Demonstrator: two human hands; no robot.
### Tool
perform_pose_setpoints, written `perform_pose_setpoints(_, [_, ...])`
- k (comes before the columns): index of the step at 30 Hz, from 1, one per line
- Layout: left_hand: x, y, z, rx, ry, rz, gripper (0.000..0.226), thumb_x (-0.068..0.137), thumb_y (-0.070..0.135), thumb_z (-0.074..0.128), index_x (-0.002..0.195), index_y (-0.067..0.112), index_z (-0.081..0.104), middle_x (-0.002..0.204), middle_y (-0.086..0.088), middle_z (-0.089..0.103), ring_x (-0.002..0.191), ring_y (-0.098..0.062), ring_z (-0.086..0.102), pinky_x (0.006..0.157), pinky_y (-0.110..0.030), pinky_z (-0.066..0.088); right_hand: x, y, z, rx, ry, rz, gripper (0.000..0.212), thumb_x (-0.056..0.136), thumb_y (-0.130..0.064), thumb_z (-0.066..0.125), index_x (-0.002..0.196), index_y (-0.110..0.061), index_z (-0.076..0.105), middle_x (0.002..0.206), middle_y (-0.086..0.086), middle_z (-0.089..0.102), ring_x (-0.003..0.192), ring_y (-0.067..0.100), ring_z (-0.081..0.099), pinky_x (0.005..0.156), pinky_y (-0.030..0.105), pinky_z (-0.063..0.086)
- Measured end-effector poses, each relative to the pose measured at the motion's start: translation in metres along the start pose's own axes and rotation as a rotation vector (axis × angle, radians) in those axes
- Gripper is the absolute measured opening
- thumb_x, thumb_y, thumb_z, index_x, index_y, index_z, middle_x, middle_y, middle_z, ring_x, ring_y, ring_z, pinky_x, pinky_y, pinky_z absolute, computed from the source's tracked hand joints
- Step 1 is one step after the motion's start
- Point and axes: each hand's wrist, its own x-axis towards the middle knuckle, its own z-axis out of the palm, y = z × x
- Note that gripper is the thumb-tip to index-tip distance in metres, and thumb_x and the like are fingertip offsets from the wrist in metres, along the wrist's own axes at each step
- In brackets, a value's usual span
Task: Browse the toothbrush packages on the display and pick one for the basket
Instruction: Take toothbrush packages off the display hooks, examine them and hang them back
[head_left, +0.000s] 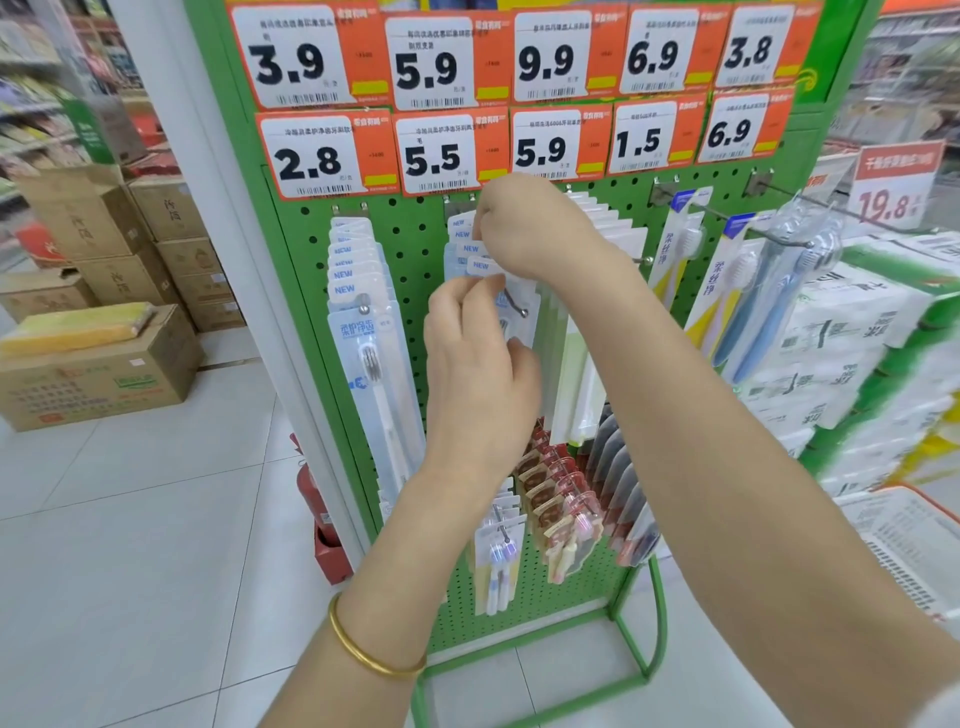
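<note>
A green pegboard display (415, 228) carries rows of hanging toothbrush packages. My left hand (478, 364) pinches the front pale-blue package (522, 312) of the middle hook's stack, near the hook's tip. My right hand (524, 228) reaches higher and pinches the tops of the packages marked NEW (467, 249) behind it. To the left hangs a matching stack with a white toothbrush (371, 364). A white basket (909, 540) shows at the right edge.
Price tags (452, 150) fill the top of the board. More toothbrush packs (753, 291) hang to the right, with red and dark ones (561, 499) below. Cardboard boxes (98, 374) stand on the tiled floor at left. Tissue packs (857, 353) are stacked at right.
</note>
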Motion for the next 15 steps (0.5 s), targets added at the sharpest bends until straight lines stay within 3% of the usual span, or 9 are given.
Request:
perform_pose_setpoints(5, [0.001,0.0,0.001,0.009,-0.022,0.0,0.051,0.084,-0.004,0.046,0.135,0.003,0.043,0.13,-0.008,0.036,0.123,-0.018,0.037,0.099,-0.016,0.023,-0.004,-0.003,-0.009,0.097,-0.111,0.032,0.039,0.091,0.004,0.033,0.121,0.006,0.058,0.13,0.022,0.056,0.121,0.035,0.051,0.1,0.044,0.044])
perform_pose_setpoints(9, [0.003,-0.001,0.001,0.009,-0.029,-0.001,0.05,0.085,-0.003,0.046,0.135,0.005,0.043,0.127,-0.005,0.035,0.121,-0.019,0.037,0.096,-0.017,0.024,-0.011,-0.004,-0.02,0.144,-0.167,0.062,0.039,0.092,0.005,0.034,0.126,0.011,0.052,0.136,0.026,0.048,0.127,0.038,0.044,0.102,0.048,0.039])
perform_pose_setpoints(11, [0.003,-0.001,0.002,0.007,-0.024,-0.002,0.049,0.085,-0.002,0.047,0.133,0.005,0.044,0.125,-0.005,0.036,0.12,-0.019,0.038,0.095,-0.017,0.025,-0.015,-0.005,-0.026,0.149,-0.194,0.07,0.037,0.094,0.001,0.037,0.126,0.01,0.053,0.137,0.026,0.048,0.117,0.038,0.054,0.092,0.045,0.047])
perform_pose_setpoints(13, [0.004,-0.001,0.002,0.009,-0.017,0.0,0.049,0.084,-0.002,0.047,0.133,0.005,0.044,0.124,-0.005,0.037,0.119,-0.019,0.039,0.095,-0.017,0.025,-0.018,-0.006,-0.031,0.156,-0.202,0.066,0.035,0.095,-0.001,0.038,0.124,0.009,0.055,0.135,0.027,0.05,0.081,0.033,0.06,0.066,0.037,0.049])
perform_pose_setpoints(15, [0.004,-0.001,0.003,0.009,-0.017,-0.002,0.05,0.084,-0.001,0.048,0.134,0.005,0.044,0.125,-0.006,0.037,0.119,-0.02,0.039,0.095,-0.018,0.027,-0.021,-0.005,-0.033,0.146,-0.194,0.066,0.036,0.094,0.001,0.036,0.122,0.008,0.057,0.131,0.027,0.053,0.073,0.03,0.057,0.065,0.037,0.05])
